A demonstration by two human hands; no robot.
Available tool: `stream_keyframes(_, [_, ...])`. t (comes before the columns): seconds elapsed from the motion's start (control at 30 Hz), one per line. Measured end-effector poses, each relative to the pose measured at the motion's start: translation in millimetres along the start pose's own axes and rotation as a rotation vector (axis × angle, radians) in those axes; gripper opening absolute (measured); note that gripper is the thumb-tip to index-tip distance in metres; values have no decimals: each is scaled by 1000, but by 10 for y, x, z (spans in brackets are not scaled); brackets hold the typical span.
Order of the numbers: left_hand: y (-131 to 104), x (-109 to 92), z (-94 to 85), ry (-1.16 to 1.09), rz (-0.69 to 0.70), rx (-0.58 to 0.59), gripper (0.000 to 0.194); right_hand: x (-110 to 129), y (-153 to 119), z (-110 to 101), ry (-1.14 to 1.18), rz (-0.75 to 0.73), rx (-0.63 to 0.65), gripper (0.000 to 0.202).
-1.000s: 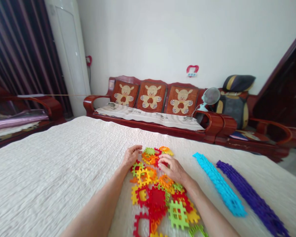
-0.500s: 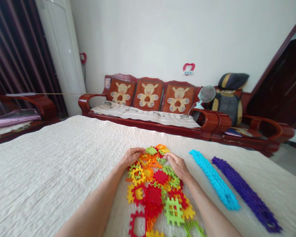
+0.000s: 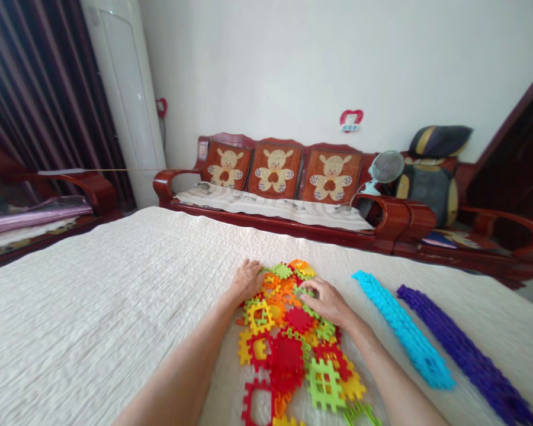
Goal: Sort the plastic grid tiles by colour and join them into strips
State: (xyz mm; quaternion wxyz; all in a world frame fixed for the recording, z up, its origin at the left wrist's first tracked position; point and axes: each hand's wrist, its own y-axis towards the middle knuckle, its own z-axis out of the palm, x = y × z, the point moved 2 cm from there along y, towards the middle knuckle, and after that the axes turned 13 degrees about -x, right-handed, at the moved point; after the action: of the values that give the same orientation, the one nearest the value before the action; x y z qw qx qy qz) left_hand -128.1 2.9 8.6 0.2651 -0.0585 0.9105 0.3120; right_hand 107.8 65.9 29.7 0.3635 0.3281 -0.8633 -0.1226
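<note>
Pieces of toothed plastic (image 3: 288, 353) in red, yellow, orange and green lie in a long, loose heap on a white quilted cover (image 3: 115, 290), running from the near edge of view to the far end between the two forearms. Many overlap, their flat shape letting them rest on one another at shallow slants; a green window-shaped piece (image 3: 325, 384) at the near right shows its whole grid, and a yellow frame (image 3: 260, 318) on the left leans on its neighbours. Left hand (image 3: 247, 279) is at the far left side of the heap, palm down, fingers bent toward a green piece (image 3: 265, 270); its grip is hidden, so I cannot tell whether it holds that piece. Right hand (image 3: 327, 303) is across from it, thumb and fingers moderately apart and curved over green pieces (image 3: 311, 309); whether any is pinched I cannot tell. With a hand on either side, the heap's far part is bracketed, probably handy for reaching pieces from both flanks. Well to the right, a light-blue strip (image 3: 404, 329) and a purple strip (image 3: 464, 358) lie side by side, slanting away, their separate places likely keeping the colours from mixing with the heap.
</note>
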Motion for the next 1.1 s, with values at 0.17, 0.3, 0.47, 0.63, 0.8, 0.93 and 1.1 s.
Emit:
stream_keyframes(0.17, [6, 23, -3, -35, -38, 18, 24, -140, 3, -125, 367, 220, -17, 24])
stream_keyframes(0.3, [5, 58, 20, -54, -1, -3, 26, -291, 6, -239, 414, 333, -262, 33])
stream_keyframes(0.47, [14, 57, 13, -71, -1, 1, 25, -515, 12, -290, -72, 274, -435, 27])
stream_keyframes(0.63, [16, 1, -27, -103, -12, 8, 25, -497, 25, -267, -397, 80, -487, 36])
stream_keyframes(0.8, [4, -7, -46, -148, -43, -15, 28, -258, 112, -93, -342, -70, -259, 38])
stream_keyframes(0.93, [-6, 1, -63, -222, -112, -16, 30, -146, 130, 16, -373, -81, -138, 35])
stream_keyframes(1.1, [-14, 69, -59, -390, -301, -40, 28, -131, 83, -27, -320, -84, -48, 38])
